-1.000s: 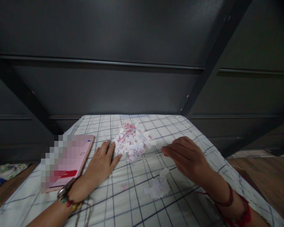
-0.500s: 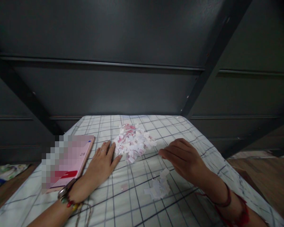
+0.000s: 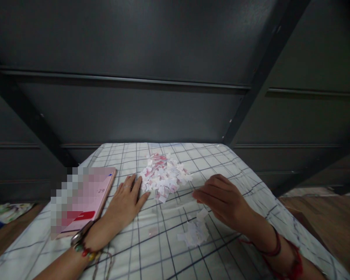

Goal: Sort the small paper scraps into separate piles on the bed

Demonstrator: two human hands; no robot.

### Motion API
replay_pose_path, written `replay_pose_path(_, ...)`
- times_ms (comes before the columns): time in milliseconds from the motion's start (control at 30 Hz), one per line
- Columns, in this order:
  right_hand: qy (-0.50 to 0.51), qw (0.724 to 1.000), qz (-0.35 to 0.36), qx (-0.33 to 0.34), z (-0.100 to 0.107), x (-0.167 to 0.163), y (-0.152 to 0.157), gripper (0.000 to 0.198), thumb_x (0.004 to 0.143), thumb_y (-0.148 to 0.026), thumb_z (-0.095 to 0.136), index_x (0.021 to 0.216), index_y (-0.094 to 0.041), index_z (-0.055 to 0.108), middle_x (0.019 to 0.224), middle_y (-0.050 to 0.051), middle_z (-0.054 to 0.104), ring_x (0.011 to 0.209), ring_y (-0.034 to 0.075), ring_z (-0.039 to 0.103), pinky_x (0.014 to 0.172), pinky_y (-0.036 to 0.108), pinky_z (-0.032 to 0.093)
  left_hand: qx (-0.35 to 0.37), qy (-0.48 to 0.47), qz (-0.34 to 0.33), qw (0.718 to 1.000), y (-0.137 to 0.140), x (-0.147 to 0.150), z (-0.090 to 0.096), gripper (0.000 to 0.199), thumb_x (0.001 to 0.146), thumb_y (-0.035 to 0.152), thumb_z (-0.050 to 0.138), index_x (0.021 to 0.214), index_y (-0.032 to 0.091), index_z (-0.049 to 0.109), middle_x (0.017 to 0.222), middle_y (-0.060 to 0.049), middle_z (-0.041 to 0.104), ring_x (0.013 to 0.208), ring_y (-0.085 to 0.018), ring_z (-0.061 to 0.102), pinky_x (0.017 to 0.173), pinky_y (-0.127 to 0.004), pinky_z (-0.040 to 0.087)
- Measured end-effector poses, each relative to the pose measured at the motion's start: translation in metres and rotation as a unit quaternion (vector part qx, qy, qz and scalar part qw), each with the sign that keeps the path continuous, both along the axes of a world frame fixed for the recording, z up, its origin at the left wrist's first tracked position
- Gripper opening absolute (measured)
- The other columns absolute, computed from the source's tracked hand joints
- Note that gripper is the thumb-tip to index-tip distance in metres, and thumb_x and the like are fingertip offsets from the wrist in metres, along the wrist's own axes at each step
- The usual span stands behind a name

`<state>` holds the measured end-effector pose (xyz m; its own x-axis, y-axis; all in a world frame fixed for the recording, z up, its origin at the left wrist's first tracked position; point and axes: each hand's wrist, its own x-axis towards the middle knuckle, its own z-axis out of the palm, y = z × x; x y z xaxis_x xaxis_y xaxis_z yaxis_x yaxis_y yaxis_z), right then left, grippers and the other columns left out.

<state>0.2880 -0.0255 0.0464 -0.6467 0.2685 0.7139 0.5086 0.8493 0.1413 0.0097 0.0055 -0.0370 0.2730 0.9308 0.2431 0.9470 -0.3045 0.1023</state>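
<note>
A pile of small torn paper scraps [image 3: 163, 177], white with some pink, lies in the middle of the checked cloth. My left hand [image 3: 126, 204] rests flat with its fingers spread, fingertips at the pile's left edge. To the right of the pile, my right hand [image 3: 221, 200] hovers above the cloth, its fingers pressed together. What they hold, if anything, is hidden. Just below and left of that hand is a smaller heap of white scraps [image 3: 195, 233]. One pale pink scrap [image 3: 153, 231] lies alone between my hands.
A device with a pink screen [image 3: 89, 198], partly pixelated, lies left of my left wrist. The white checked cloth [image 3: 163, 264] covers the table, whose far edge meets a dark panelled wall [image 3: 140, 112]. Wooden floor [image 3: 323, 210] shows at the right.
My right hand has moved slightly down and left, toward the smaller heap. My left hand stays in place. Digits on the pink screen went from 28 to 29.
</note>
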Motion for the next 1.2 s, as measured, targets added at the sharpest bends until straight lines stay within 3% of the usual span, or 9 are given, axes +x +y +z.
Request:
replay_pose_path(133, 0.018, 1.000, 0.015, 0.009, 0.000, 0.000, -0.003, 0.014, 0.085, -0.005, 0.045, 0.089, -0.014, 0.055, 0.069, 0.002, 0.064, 0.065, 0.012, 0.049, 0.062, 0.028, 0.041, 0.021, -0.002, -0.012, 1.000, 0.001, -0.001, -0.003, 0.056, 0.090, 0.047, 0.033, 0.128, 0.006, 0.040, 0.135, -0.024, 0.039, 0.127, -0.035, 0.034, 0.100, -0.051, 0.031)
replay_pose_path(733, -0.005, 0.995, -0.082, 0.051, -0.005, 0.007, 0.006, 0.014, 0.082, -0.003, 0.050, 0.091, -0.013, 0.055, 0.070, 0.003, 0.064, 0.065, 0.013, 0.048, 0.061, 0.029, 0.040, 0.019, -0.003, 0.000, 1.000, 0.002, 0.000, -0.005, 0.058, 0.090, 0.048, 0.033, 0.128, 0.005, 0.042, 0.135, -0.024, 0.039, 0.127, -0.035, 0.033, 0.102, -0.051, 0.030)
replay_pose_path(967, -0.002, 0.996, -0.074, 0.050, -0.002, 0.007, 0.005, 0.012, 0.083, -0.006, 0.051, 0.091, -0.013, 0.055, 0.069, 0.002, 0.063, 0.065, 0.013, 0.049, 0.061, 0.029, 0.040, 0.024, 0.003, 0.000, 1.000, 0.002, -0.001, -0.005, 0.058, 0.090, 0.049, 0.032, 0.128, 0.006, 0.042, 0.135, -0.023, 0.039, 0.127, -0.034, 0.034, 0.101, -0.050, 0.031)
replay_pose_path(1200, -0.028, 0.989, -0.118, 0.079, -0.002, 0.020, 0.009, 0.016, 0.082, -0.004, 0.049, 0.092, -0.013, 0.056, 0.068, 0.004, 0.063, 0.065, 0.015, 0.048, 0.060, 0.030, 0.040, 0.046, -0.014, -0.012, 0.999, 0.003, -0.004, -0.010, 0.057, 0.090, 0.050, 0.030, 0.127, 0.010, 0.042, 0.134, -0.021, 0.042, 0.125, -0.033, 0.036, 0.099, -0.051, 0.033)
